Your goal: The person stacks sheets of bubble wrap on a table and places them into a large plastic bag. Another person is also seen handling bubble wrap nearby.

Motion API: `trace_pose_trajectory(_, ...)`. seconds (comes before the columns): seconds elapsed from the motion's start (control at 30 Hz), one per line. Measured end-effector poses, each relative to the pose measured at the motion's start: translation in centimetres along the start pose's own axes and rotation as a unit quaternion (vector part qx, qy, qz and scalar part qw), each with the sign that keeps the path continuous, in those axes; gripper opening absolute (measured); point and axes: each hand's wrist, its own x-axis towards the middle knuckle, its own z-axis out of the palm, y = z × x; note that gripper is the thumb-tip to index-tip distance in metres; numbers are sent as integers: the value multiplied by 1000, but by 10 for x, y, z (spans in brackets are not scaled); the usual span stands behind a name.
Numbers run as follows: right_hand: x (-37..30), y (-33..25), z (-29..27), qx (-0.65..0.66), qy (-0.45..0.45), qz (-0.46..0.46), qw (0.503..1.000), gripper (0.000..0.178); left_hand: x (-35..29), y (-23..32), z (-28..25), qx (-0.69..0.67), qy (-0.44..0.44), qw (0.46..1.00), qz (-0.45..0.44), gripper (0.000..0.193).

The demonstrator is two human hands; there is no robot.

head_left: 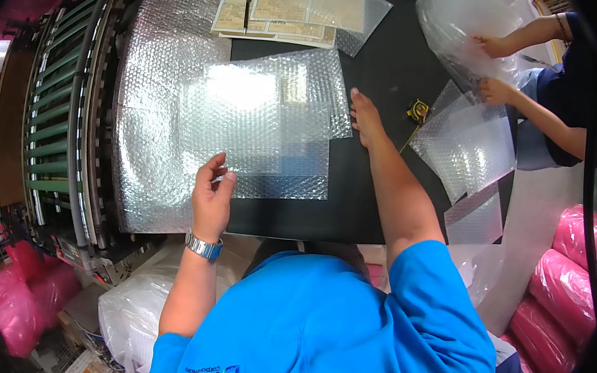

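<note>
Clear bubble-wrap sheets or pouches [297,125] lie overlapped on the black table in front of me, with bright light glaring off them. My left hand [211,196] hovers around their near-left edge, fingers loosely bent, thumb apart and nothing held. Whether it touches the sheet I cannot tell. To their right, my right hand [368,121] is stretched out over the black surface [356,185], empty, its fingertips close to the sheet's right edge. A wide length of bubble wrap [159,65] covers the table's left side beneath the smaller pieces.
A yellow-and-black tape measure [418,111] sits right of my right hand, its tape drawn out. Bubble pouches [464,145] overlap beyond it. Across the table, another person's hands [494,90] handle clear plastic [457,29]. Printed papers [270,29] and a pen [247,12] lie far back; a roller machine [58,106] stands left.
</note>
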Motion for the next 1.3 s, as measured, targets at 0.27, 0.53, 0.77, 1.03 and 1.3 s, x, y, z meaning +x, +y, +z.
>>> trace_pose_trajectory(0.27,-14,-14,57,39,42,42,997,96,56,-21,-13,147,137,970,139,34)
trace_pose_trajectory(0.53,-14,18,87,22,-25,-34,999,100,60,-37,-19,170,94,960,200,33)
trace_pose_trajectory(0.77,-17,26,100,114,23,-24,993,100,90,-116,-15,447,-30,893,-38,62)
trace_pose_trajectory(1.03,-21,12,86,68,87,-93,989,75,95,-66,18,303,-97,940,120,46)
trace_pose_trajectory(1.3,-20,5,70,78,61,-76,992,71,98,-49,-54,380,274,835,289,47)
